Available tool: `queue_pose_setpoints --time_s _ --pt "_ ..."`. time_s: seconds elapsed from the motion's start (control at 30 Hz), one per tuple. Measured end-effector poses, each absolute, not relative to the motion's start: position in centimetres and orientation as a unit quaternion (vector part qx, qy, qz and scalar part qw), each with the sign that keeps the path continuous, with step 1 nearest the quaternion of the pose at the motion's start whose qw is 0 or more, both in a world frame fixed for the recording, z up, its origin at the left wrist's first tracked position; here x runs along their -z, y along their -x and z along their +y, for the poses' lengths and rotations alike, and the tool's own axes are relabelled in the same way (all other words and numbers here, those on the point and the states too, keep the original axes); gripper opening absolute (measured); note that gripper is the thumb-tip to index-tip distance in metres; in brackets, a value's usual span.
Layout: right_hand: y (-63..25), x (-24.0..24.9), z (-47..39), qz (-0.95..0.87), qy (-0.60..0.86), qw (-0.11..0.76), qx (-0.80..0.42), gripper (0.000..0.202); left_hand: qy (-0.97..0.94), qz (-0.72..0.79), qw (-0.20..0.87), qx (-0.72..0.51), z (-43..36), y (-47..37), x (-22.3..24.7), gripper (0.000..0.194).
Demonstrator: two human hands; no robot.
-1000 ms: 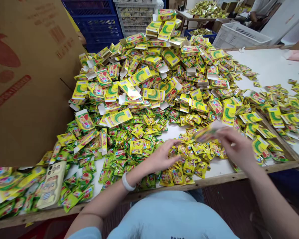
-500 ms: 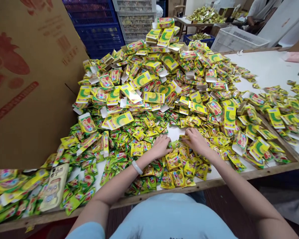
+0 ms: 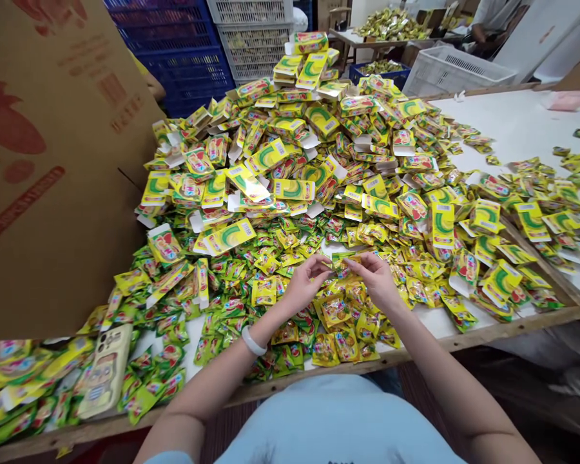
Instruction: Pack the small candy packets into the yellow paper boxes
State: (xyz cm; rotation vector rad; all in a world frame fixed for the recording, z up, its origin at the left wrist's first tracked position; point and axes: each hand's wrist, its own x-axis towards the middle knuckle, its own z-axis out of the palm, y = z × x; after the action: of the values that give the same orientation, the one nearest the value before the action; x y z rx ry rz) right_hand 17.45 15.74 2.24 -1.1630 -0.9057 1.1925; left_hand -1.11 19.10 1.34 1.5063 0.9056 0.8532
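Observation:
My left hand, with a pale band on the wrist, has thumb and fingertips pinched at the left edge of a small candy packet. From the other side, my right hand pinches the packet's right edge. The wrapper looks green and yellow; fingers partly cover it. Just below the hands lie yellow candy packets, and green candy packets spread to the left. Beyond them rises a large heap of small yellow cartons, many with open white flaps.
A big cardboard box stands at left, and a phone lies among packets near the table's wooden edge. Blue crates and a white crate are behind. Another person's arm shows behind the box; someone sits at upper right.
Both hands have lifted from the packets and drawn closer together. A small packet now shows between their fingertips. An arm has appeared behind the cardboard box.

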Motion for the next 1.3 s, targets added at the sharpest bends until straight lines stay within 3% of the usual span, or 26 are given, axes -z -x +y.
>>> queue_pose_setpoints --time_s 0.13,0.37,0.47,0.63,0.73,0.83,0.93,1.03,1.1,1.17,1.23,1.3 --pt "-15.7 -1.7 15.3 -0.347 0.511 0.618 -0.486 0.031 -0.666 0.398 0.539 -0.328 17.8 1.1 -2.3 0.037" --pt "-13.7 -1.0 14.7 -0.285 0.536 0.661 -0.44 0.036 -0.785 0.465 0.339 -0.23 17.4 -0.8 -2.9 0.032" --pt "-14.2 -0.9 14.4 -0.28 0.541 0.667 -0.428 0.04 -0.784 0.465 0.346 -0.22 17.6 -1.7 -2.8 0.024" --pt "-17.9 -1.0 14.6 -0.42 0.492 0.569 -0.507 0.039 -0.816 0.377 0.389 -0.199 19.2 -2.3 -3.7 0.025" --pt "-20.8 -1.4 14.8 -0.509 0.521 0.563 -0.391 0.031 -0.856 0.322 0.365 -0.173 22.3 -2.3 -5.4 0.033" --pt "-23.1 -1.8 14.2 -0.637 0.568 0.46 -0.244 0.027 -0.868 0.368 0.264 -0.206 28.0 -1.2 -7.1 0.039" --pt "-24.0 -1.1 13.3 -0.741 0.587 0.272 -0.179 0.02 -0.881 0.43 0.041 -0.192 34.5 0.5 -7.8 0.069" --pt "-24.2 -0.1 12.9 -0.767 0.595 0.176 -0.163 0.013 -0.885 0.443 -0.014 -0.144 38.6 1.8 -7.6 0.073" --pt "-24.5 -0.3 13.0 -0.761 0.6 0.185 -0.161 0.013 -0.874 0.454 0.005 -0.172 38.9 1.9 -7.4 0.067" --pt "-25.0 -1.8 13.4 -0.742 0.6 0.25 -0.163 0.013 -0.841 0.468 0.076 -0.261 36.9 1.6 -7.4 0.06" --pt "-25.1 -4.2 14.0 -0.7 0.588 0.372 -0.158 0.016 -0.784 0.467 0.227 -0.341 33.2 0.9 -7.2 0.047" --pt "-24.2 -6.9 14.8 -0.645 0.561 0.5 -0.136 0.018 -0.717 0.422 0.454 -0.318 28.3 0.1 -7.1 0.039"
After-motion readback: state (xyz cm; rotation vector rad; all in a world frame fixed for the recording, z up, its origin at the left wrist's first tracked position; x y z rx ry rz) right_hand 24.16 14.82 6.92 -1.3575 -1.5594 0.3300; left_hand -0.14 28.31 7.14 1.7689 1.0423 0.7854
